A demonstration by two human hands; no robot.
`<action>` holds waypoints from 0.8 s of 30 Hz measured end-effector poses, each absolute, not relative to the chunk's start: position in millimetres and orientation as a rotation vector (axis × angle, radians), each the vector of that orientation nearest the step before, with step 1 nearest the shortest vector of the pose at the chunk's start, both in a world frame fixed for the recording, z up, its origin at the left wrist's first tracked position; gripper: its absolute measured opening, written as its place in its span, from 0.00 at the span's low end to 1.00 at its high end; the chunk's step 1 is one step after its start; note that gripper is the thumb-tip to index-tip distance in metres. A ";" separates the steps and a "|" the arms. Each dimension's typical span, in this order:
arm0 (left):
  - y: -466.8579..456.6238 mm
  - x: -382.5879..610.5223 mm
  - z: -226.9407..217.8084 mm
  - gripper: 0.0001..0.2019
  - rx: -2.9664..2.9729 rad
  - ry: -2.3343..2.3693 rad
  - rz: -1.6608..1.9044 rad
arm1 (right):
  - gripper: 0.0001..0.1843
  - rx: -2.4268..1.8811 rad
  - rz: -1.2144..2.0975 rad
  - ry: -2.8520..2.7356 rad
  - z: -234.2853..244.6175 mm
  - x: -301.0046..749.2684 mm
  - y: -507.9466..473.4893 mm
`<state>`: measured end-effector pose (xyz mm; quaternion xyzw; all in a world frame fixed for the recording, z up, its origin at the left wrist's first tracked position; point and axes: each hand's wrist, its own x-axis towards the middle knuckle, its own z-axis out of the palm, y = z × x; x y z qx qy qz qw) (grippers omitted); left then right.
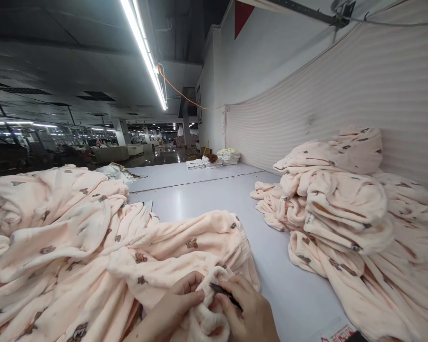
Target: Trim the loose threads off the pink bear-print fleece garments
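Observation:
A pale pink plush garment (192, 242) with small brown bear prints lies in front of me on the table. My left hand (180, 299) is closed on a gathered edge of it, thumb and fingers pinching the cloth. My right hand (248, 308) is closed around small dark thread snips (226, 295), whose pointed end lies against the same bunched edge. The right fingers also touch the cloth beside the left hand. The lower part of the held edge curls into a loop between both hands, and the snips' handle is partly hidden in my right palm.
A large heap of matching garments (50, 228) spreads along the left. Another pile (345, 204) stands at the right by the striped cloth screen (342, 90). Folded stacks (228, 156) sit at the far end of the white table (185, 197). A printed label (338, 334) lies near the front right.

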<state>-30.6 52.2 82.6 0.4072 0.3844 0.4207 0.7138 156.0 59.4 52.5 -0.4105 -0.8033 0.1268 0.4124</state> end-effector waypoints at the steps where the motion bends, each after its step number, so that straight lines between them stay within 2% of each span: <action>1: 51.4 -29.9 83.3 0.10 0.913 0.856 0.937 | 0.13 -1.016 0.329 -2.022 52.4 156.4 60.4; 19: 44.6 -17.7 92.7 0.08 0.931 0.889 1.036 | 0.13 -0.898 0.471 -1.779 37.7 159.1 67.6; 24: 44.9 -17.5 98.8 0.06 0.953 0.901 1.013 | 0.10 -0.929 0.487 -1.714 39.3 157.6 71.5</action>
